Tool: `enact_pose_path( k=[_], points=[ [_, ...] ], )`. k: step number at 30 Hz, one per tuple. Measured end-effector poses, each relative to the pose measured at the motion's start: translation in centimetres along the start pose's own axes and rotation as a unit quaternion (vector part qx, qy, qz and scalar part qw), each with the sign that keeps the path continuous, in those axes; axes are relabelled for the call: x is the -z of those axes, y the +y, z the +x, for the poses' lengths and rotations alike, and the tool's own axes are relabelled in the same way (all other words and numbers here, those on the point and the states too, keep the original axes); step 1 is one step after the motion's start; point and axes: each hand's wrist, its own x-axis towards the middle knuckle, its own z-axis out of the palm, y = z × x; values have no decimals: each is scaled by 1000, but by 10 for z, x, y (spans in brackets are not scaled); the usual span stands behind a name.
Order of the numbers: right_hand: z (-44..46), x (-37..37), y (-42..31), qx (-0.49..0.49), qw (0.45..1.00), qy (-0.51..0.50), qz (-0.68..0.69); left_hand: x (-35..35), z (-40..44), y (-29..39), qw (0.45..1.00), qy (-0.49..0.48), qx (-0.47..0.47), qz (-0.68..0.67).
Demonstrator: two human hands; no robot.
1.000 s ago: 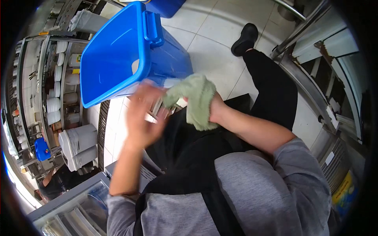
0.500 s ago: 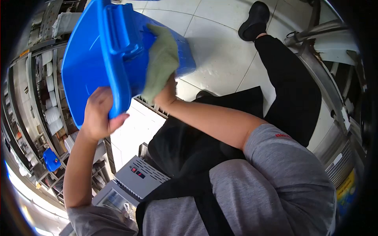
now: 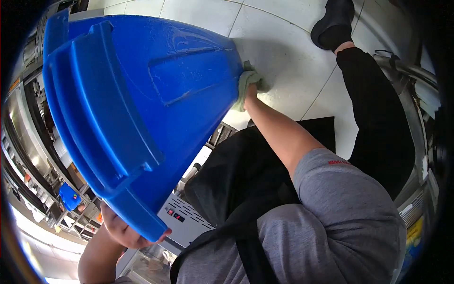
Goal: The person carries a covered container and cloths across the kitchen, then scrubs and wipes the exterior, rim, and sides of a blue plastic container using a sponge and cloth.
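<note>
A big blue plastic bin (image 3: pixel 189 71) lies tilted across the view, its rim towards me and its base out over the floor. My left hand (image 3: pixel 124 228) grips the lower corner of the rim, fingers wrapped beneath it. A green cloth (image 3: pixel 247 85) is bunched in my right hand (image 3: pixel 251 94), which presses it against the bin's far bottom edge. Part of the right hand's fingers is hidden by the cloth. Wet-looking streaks show on the bin's side.
White floor tiles (image 3: pixel 279 42) lie beyond the bin. A grey metal appliance (image 3: pixel 187 215) with red switches stands close below it. Metal shelving (image 3: pixel 28 137) with stacked items runs along the left. A metal frame (image 3: pixel 411 75) stands at the right, beside my leg.
The bin has tipped and turned, so its outer side now faces me and its rim is lower. My right hand has moved the cloth from near the rim out to the base.
</note>
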Motion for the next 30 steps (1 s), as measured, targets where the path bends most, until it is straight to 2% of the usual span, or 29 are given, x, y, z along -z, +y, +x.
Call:
enact_pose_path(
  k=[1, 2, 4, 5, 6, 8, 10, 11, 14, 15, 16, 17, 18, 19, 20, 21, 22, 23, 24, 25, 26, 28, 29, 30],
  points=[
    [2, 3, 0, -44, 994, 12, 101, 0, -1, 0, 999, -3, -33, 20],
    [0, 6, 7, -55, 992, 27, 113, -1, -2, 0, 999, -7, -32, 22],
    [-82, -84, -31, -75, 986, 59, 138, 0, -2, 0, 1000, 5, 9, -13],
    [-79, -80, -15, -150, 972, 62, 167, 3, 12, -3, 1000, 6, -15, 0],
    [-95, -101, -14, -161, 964, 54, 204, 4, 15, -4, 1000, 8, -16, 2],
    [-146, -142, -19, -170, 955, 48, 240, 7, 17, -2, 998, -4, 46, -43],
    [-186, -170, -26, -191, 945, -33, 264, 9, 27, -3, 999, -1, 28, -27],
    [-202, -177, -26, -188, 946, -36, 262, 9, 28, -2, 999, 7, 30, -34],
    [-240, -185, -33, -203, 950, -57, 232, 8, 27, -2, 998, 14, 43, -48],
    [-248, -180, -43, -232, 966, -86, 77, 9, 22, -7, 994, 20, 56, -97],
    [-257, -173, -52, -255, 957, -110, -78, 9, 17, -10, 987, 24, 68, -146],
    [-258, -168, -62, -207, 954, -61, -209, 5, 13, -11, 973, 75, 98, -195],
    [-264, -157, -70, -53, 922, -112, -368, 1, 16, -6, 954, 160, 174, -186],
    [-283, -169, -87, 78, 871, -75, -479, 2, 26, -12, 928, 211, 212, -223],
    [-303, -182, -100, 206, 793, -35, -573, 2, 41, -16, 829, 275, 346, -343],
    [-307, -182, -94, 359, 721, -69, -588, 16, 67, -18, 820, 283, 402, -293],
    [-311, -182, -87, 500, 629, -101, -586, 23, 93, -25, 797, 336, 408, -291],
    [-324, -194, -84, 439, 707, -188, -521, 27, 113, -37, 772, 387, 414, -287],
    [-325, -203, -76, 512, 640, -216, -531, 31, 124, -53, 754, 416, 403, -309],
    [-330, -218, -72, 541, 600, -262, -528, 34, 135, -67, 735, 446, 389, -331],
    [-343, -240, -78, 594, 540, -285, -523, 36, 145, -75, 737, 446, 387, -329],
    [-338, -261, -78, 597, 540, -284, -521, 35, 163, -86, 635, 430, 375, -521],
    [-330, -259, -76, 598, 541, -285, -518, 31, 162, -94, 670, 396, 367, -510],
    [-317, -252, -71, 549, 559, -295, -546, 34, 164, -92, 672, 396, 366, -507]
  ],
)
